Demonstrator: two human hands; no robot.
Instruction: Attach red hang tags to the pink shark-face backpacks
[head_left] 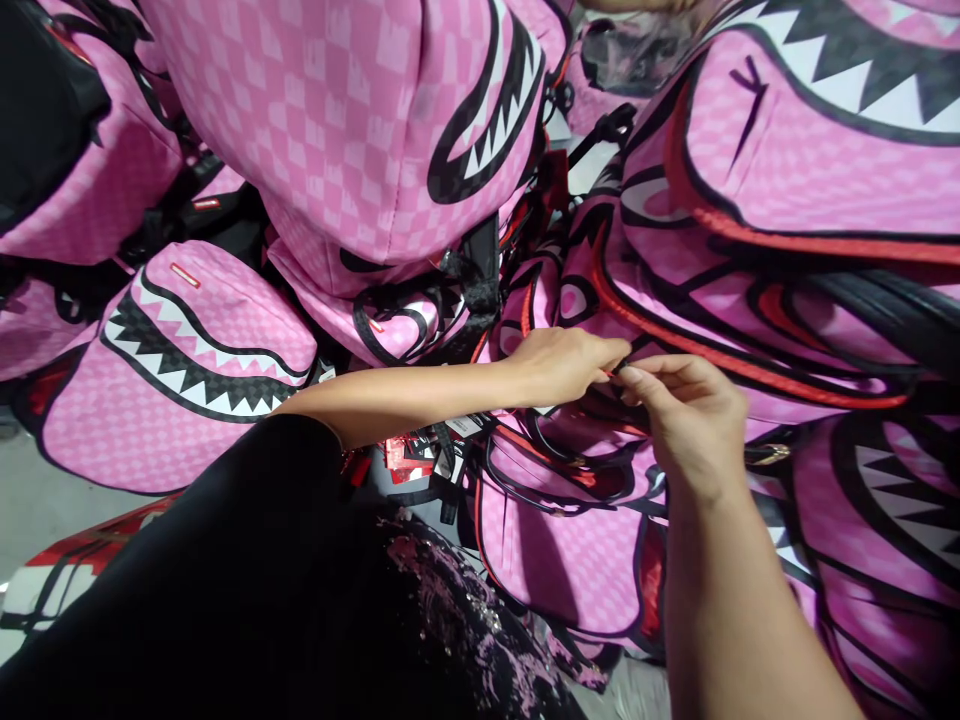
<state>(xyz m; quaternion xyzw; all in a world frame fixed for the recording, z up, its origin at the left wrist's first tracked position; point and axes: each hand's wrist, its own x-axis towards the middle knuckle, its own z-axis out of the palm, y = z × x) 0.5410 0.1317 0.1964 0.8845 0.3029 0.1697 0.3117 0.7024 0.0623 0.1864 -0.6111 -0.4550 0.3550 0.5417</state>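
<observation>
My left hand reaches across from the left, its fingers pinched together. My right hand meets it fingertip to fingertip, thumb pressed to forefinger. Between them is a small black piece with a bit of red beside it, mostly covered by the fingers; its kind is too small to tell. Just below the hands lies a pink checkered backpack with black edging and red side panels. Behind them is another pink backpack with red zipper trim and a shark-mouth print.
A large pink backpack stands at the upper left, above a smaller pink shark-mouth bag. Red and white tags hang near the middle. More shark-mouth bags crowd the right. Black straps dangle between the bags.
</observation>
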